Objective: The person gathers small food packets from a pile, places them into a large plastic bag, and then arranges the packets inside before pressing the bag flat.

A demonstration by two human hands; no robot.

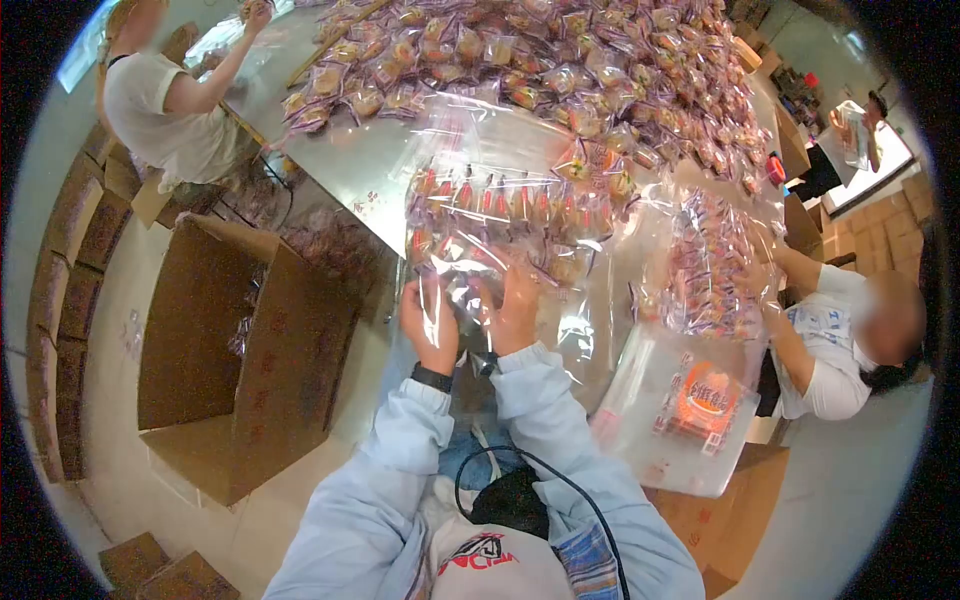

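Observation:
In front of me on the metal table lies a large clear plastic bag with rows of small wrapped snack packets inside. My left hand is closed on the bag's near edge, and shiny film lies over its fingers. My right hand grips the same edge a little to the right, with its fingertips partly hidden by glare. Loose packets show beneath the film near my right hand. Beyond the bag, a big heap of purple-edged wrapped packets covers the table's far side.
A stack of flat printed plastic bags lies at my right. Beside it a co-worker handles another filled bag. An open cardboard box stands at my left. Another person stands at the far left, and one at the far right.

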